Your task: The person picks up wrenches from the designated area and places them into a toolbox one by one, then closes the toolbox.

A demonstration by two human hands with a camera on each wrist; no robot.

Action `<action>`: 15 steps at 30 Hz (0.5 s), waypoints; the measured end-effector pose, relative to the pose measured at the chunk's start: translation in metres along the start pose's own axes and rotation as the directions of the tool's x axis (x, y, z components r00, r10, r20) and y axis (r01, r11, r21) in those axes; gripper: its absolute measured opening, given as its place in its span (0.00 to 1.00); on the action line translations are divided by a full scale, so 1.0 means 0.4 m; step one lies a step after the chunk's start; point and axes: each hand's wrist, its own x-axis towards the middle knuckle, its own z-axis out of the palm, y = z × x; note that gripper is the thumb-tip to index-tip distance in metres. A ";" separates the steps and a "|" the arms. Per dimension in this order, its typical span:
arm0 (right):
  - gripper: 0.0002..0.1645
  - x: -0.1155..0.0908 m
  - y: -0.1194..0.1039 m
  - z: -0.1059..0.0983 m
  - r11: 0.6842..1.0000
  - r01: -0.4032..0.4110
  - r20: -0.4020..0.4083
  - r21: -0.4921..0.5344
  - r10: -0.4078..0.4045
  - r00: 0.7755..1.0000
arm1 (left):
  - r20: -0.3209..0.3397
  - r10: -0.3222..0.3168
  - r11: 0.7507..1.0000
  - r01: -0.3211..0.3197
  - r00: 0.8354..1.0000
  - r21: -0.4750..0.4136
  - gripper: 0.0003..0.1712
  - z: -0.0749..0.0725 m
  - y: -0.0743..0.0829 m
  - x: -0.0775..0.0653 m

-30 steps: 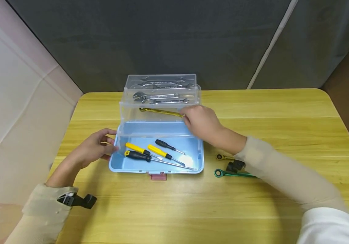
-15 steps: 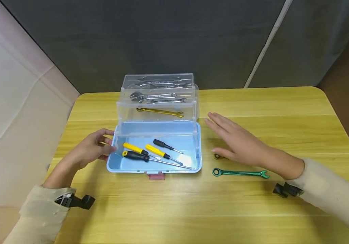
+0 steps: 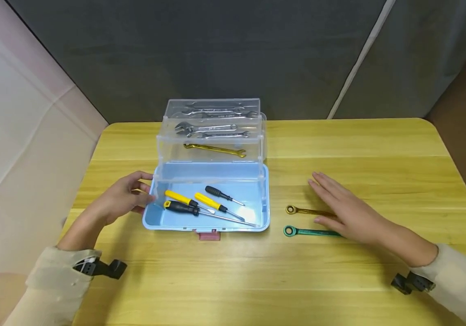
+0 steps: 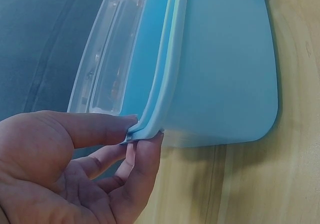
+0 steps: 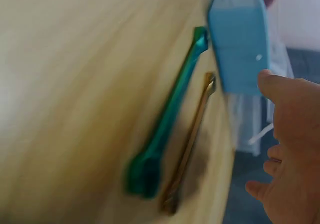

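My left hand (image 3: 123, 198) pinches the rim at the left end of a light blue toolbox (image 3: 151, 217); the left wrist view shows thumb and finger on either side of that rim (image 4: 150, 126). With its fingers extended and nothing held, my right hand (image 3: 351, 210) hovers over a gold ratchet wrench (image 3: 306, 211) and a green ratchet wrench (image 3: 310, 232). The hand hides their right ends in the head view, while both appear whole but blurred in the right wrist view. Another gold wrench (image 3: 215, 150) lies in the lowest clear tray of the box.
Several screwdrivers with yellow or black handles, one a black screwdriver (image 3: 181, 208), lie in the box bottom. Clear upper trays (image 3: 161, 149) hold several silver wrenches (image 3: 212, 128). A pink latch (image 3: 209, 236) juts from the box front. The wooden table (image 3: 233, 280) meets a dark curtain behind.
My right hand has let go of the gold wrench in the tray and swung right and toward me, over the two wrenches on the table. The left hand stays at the rim.
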 end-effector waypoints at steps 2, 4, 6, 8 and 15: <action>0.50 -0.019 0.019 0.010 0.999 -0.036 -0.007 0.002 0.036 0.999 | 0.001 0.002 1.000 -0.002 1.000 -0.002 0.33 0.000 0.002 0.000; 0.49 -0.034 0.038 0.019 0.998 -0.068 0.001 0.002 0.068 0.998 | 0.001 -0.003 1.000 0.003 1.000 -0.001 0.33 0.000 0.004 -0.001; 0.48 -0.045 0.055 0.026 0.996 -0.088 0.003 -0.002 0.088 0.996 | -0.001 -0.014 1.000 0.014 1.000 0.004 0.34 0.001 0.005 -0.003; 0.47 -0.054 0.070 0.031 0.995 -0.097 0.003 0.002 0.097 0.995 | -0.001 -0.020 1.000 0.020 1.000 0.010 0.34 0.003 0.005 -0.003; 0.32 -0.076 0.097 0.043 0.996 -0.070 -0.092 -0.053 0.065 0.994 | -0.004 -0.015 1.000 0.015 1.000 0.021 0.34 0.003 0.002 -0.001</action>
